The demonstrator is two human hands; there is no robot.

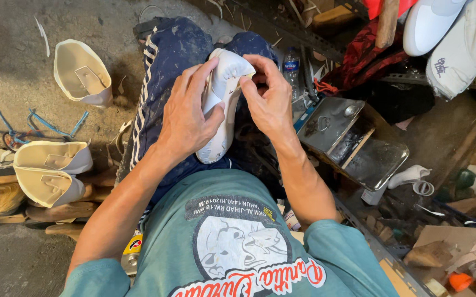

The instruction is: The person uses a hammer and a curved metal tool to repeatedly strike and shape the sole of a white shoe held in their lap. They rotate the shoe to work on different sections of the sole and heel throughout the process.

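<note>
While the person sits with a white shoe upper (222, 104) propped on the lap over dark blue trousers (161, 82), the left hand (188, 118) wraps its side and the right hand (268, 99) has its fingers (249, 91) pinched on the top edge. It looks light, soft and pliable, best held around the body with the rim gripped between thumb and fingertips. Cream boot shafts (51, 170) lie on the floor at the left; an open metal box (353, 143) and a water bottle (290, 69) sit close on the right, crowding the elbow.
</note>
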